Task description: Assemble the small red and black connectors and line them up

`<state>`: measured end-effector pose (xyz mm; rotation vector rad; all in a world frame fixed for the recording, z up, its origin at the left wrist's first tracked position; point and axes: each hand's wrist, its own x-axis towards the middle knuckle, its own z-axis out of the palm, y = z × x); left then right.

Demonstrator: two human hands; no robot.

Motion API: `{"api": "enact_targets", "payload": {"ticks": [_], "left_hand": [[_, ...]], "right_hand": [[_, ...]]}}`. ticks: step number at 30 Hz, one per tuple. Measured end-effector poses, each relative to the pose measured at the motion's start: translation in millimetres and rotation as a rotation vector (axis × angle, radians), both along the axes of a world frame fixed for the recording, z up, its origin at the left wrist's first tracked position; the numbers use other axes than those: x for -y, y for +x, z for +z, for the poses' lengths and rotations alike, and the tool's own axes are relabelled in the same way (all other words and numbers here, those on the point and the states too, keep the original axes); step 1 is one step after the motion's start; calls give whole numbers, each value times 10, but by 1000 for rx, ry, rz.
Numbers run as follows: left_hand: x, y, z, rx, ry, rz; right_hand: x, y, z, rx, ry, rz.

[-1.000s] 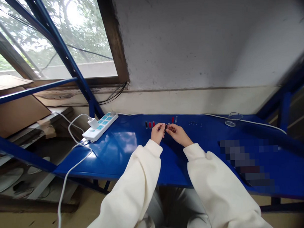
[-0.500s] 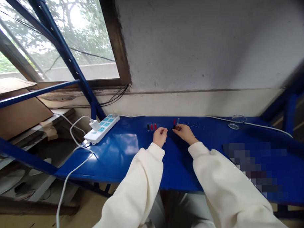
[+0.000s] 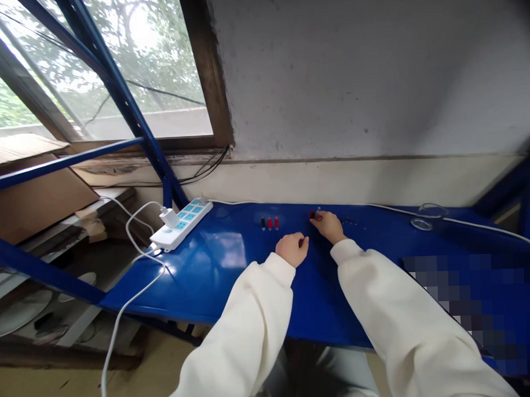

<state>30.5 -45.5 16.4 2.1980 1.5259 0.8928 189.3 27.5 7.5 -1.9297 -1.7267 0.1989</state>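
My left hand (image 3: pixel 291 249) is closed just above the blue table (image 3: pixel 216 287), fingertips pinched together; whatever they may hold is hidden. To its right and farther back, my right hand (image 3: pixel 329 226) pinches a small black cylinder (image 3: pixel 313 216) between thumb and fingers. Right beside those fingertips stands a small red piece (image 3: pixel 311 212), partly covered, with a small clear piece (image 3: pixel 319 209) behind the fingers. Left of both hands, a black cylinder (image 3: pixel 263 223) and two red cylinders (image 3: pixel 273 223) stand upright in a short row.
A white power strip (image 3: pixel 183 224) with a plugged-in adapter lies at the table's back left, its cable hanging over the edge. Tiny bits (image 3: pixel 349 221) lie right of my right hand. A clear round dish (image 3: pixel 422 223) sits back right. A blurred-out patch (image 3: pixel 464 307) covers the right side.
My left hand has drawn back toward me and to the right. My right hand has moved slightly farther back, and the black cylinder at its fingertips shifted with it. The camera view turned slightly left.
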Motion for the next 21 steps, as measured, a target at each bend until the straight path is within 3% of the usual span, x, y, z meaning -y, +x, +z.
{"api": "enact_targets", "payload": {"ticks": [5,21], "left_hand": [[1,-3,5,-99,22,0],[-7,-7,-1,-65,24,-11]], "right_hand": [[6,-9,20,17,-19,-19],[38,46,23,10,-58,-26]]}}
